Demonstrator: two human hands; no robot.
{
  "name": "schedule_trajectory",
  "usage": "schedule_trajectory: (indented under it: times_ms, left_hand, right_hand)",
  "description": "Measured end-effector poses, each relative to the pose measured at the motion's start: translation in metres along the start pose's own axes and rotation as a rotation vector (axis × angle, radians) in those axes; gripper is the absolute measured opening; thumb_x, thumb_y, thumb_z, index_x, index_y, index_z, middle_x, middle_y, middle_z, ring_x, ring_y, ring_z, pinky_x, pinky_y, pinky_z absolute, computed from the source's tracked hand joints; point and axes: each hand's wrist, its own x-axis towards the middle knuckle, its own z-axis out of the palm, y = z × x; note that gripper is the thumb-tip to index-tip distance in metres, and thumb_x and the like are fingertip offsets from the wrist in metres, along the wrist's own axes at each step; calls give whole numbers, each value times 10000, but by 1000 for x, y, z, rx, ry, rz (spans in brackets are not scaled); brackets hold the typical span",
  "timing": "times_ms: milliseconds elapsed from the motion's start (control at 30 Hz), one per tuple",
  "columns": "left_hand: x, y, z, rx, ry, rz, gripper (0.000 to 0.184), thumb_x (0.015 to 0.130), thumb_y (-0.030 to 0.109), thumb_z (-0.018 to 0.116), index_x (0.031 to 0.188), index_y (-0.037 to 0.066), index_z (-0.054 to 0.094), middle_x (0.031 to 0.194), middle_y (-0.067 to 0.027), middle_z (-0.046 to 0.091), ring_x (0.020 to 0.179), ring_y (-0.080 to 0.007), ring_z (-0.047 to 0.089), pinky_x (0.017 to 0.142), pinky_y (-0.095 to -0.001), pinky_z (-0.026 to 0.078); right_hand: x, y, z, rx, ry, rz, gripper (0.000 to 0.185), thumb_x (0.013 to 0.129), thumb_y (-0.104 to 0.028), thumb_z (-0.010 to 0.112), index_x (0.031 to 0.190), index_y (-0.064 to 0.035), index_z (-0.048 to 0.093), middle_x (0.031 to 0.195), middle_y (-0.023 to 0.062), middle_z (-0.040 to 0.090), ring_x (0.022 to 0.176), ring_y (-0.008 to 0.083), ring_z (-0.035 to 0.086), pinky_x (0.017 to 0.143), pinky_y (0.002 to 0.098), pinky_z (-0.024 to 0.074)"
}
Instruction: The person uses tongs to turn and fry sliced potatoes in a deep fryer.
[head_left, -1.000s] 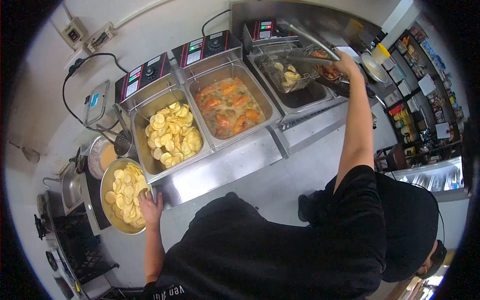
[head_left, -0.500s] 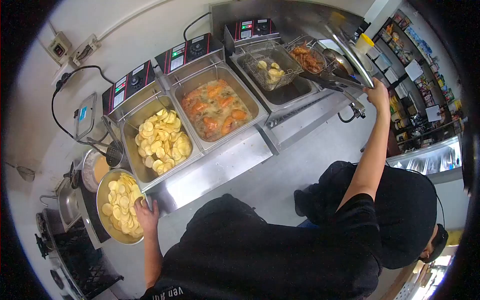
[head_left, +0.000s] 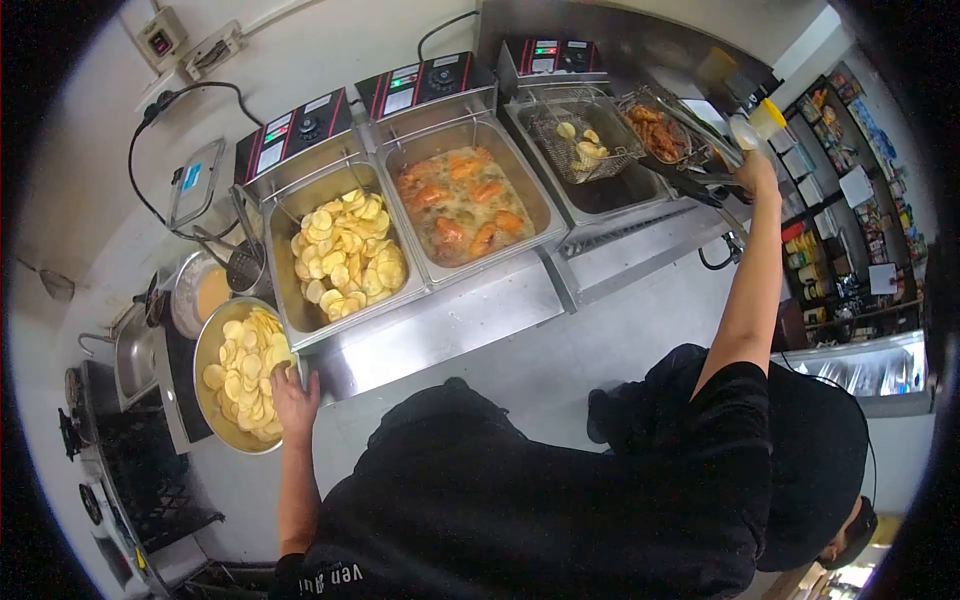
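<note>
My left hand [head_left: 294,398] grips the right rim of a round metal bowl [head_left: 203,410], with its fingers over the edge. Thin pale-yellow potato slices [head_left: 243,370] are piled in the bowl. At the far right, my right hand [head_left: 758,176] is closed around metal tongs [head_left: 708,135]. The tongs reach toward a wire basket [head_left: 688,152] of browned fried pieces [head_left: 655,132]; whether their tips touch the food I cannot make out. More slices [head_left: 350,255] fill the left fryer [head_left: 412,290], just beyond the bowl. Orange-brown pieces [head_left: 485,238] bubble in the middle fryer [head_left: 545,215].
Another wire basket [head_left: 560,120] with a few yellow pieces rests over the right fryer [head_left: 605,203]. Left of the fryers are a skimmer [head_left: 244,268] and a pan of batter [head_left: 185,300]. Someone in black clothing [head_left: 815,450] is close at the right. Store shelves [head_left: 870,190] stand behind.
My right hand has lowered the tongs from a raised position toward the basket of fried pieces. My left hand stays at the bowl rim. The view has shifted slightly.
</note>
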Motion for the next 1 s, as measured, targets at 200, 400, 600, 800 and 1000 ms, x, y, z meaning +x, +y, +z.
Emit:
schedule_trajectory:
  times_ms: [200, 400, 600, 800, 1000]
  left_hand:
    - [3, 0, 1, -1, 9, 14, 359, 837, 214, 732, 1016, -73, 611, 1117, -272, 572, 1057, -455, 545, 914, -503, 470]
    - [0, -1, 1, -19, 38, 9, 402, 834, 252, 729, 1034, -81, 624, 1125, -286, 568, 1065, -455, 549, 930, -505, 467]
    - [-2, -8, 8, -6, -6, -60, 420, 833, 264, 719, 1089, -57, 633, 1166, -285, 550, 1140, -447, 529, 975, -498, 462]
    - [-6, -10, 10, -59, 1, -55, 408, 815, 239, 727, 1093, -42, 625, 1186, -250, 556, 1147, -432, 528, 978, -489, 469]
    - [-6, -10, 2, -153, 12, -27, 375, 808, 220, 729, 1041, -54, 618, 1141, -241, 564, 1119, -411, 537, 945, -482, 489]
  right_hand:
    - [30, 18, 41, -74, -79, 25, 488, 782, -90, 707, 1249, 11, 607, 929, 231, 713, 745, 359, 715, 506, 420, 541]
    - [12, 32, 72, 248, -100, 56, 638, 812, -386, 799, 1265, 20, 608, 972, 208, 714, 819, 323, 713, 619, 439, 560]
    - [-38, -67, -38, 31, 157, -150, 806, 862, -695, 612, 1203, 35, 653, 982, 308, 690, 975, 457, 665, 828, 512, 495]
    - [-232, -291, -29, 348, -164, -545, 367, 930, -372, 686, 1152, -79, 701, 771, 189, 692, 681, 324, 683, 642, 415, 503]
    - [-327, -391, 8, 257, -295, -767, 303, 901, -315, 710, 1039, -47, 744, 781, 195, 713, 751, 352, 705, 725, 440, 517]
